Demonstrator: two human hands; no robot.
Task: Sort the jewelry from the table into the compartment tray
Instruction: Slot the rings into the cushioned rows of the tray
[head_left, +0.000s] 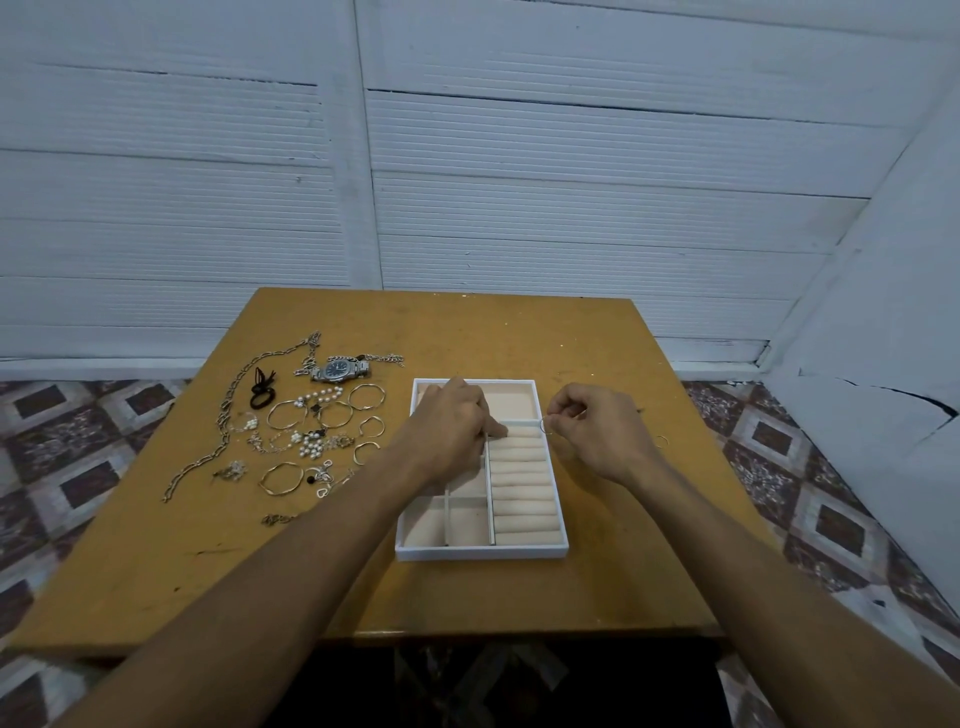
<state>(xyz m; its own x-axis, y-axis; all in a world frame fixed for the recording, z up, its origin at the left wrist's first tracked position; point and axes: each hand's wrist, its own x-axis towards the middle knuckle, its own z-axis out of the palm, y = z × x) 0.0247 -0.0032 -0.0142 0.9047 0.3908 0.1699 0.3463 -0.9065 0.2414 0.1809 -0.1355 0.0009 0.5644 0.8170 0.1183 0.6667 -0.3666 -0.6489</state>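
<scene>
The ring (545, 426) you are pinching in your right hand (602, 431) is hanging just over the far end of the padded ring rolls (522, 483), at the right side of the compartment tray (483, 552). Your thumb and forefinger are closing tight on its thin band while the other fingers are curling loosely under. It is looking like a light, stiff wire hoop, so you are needing almost no force, but it is likely slippery and easy to drop; keep gripping it across the band's edge so the free half can slide down between two rolls.

Your left hand (452, 431) is resting over the tray's left compartments, its fingers folded and one fingertip pressing at the top of the rolls beside the divider, seemingly spreading a slot. I cannot tell whether it is holding anything.

A second small ring (661, 441) is lying on the table (519, 332) just right of your right hand.

The rest of the jewelry is waiting on the table to the left of the tray: a long chain (228, 410), limp and prone to tangling, best lifted near its middle; a watch (340, 370), the heaviest piece, best taken by the case; thin bangles (281, 478), rigid and easy to hook; pearl pieces (310, 446) that probably roll and snag; and a black hair tie (260, 395).
</scene>
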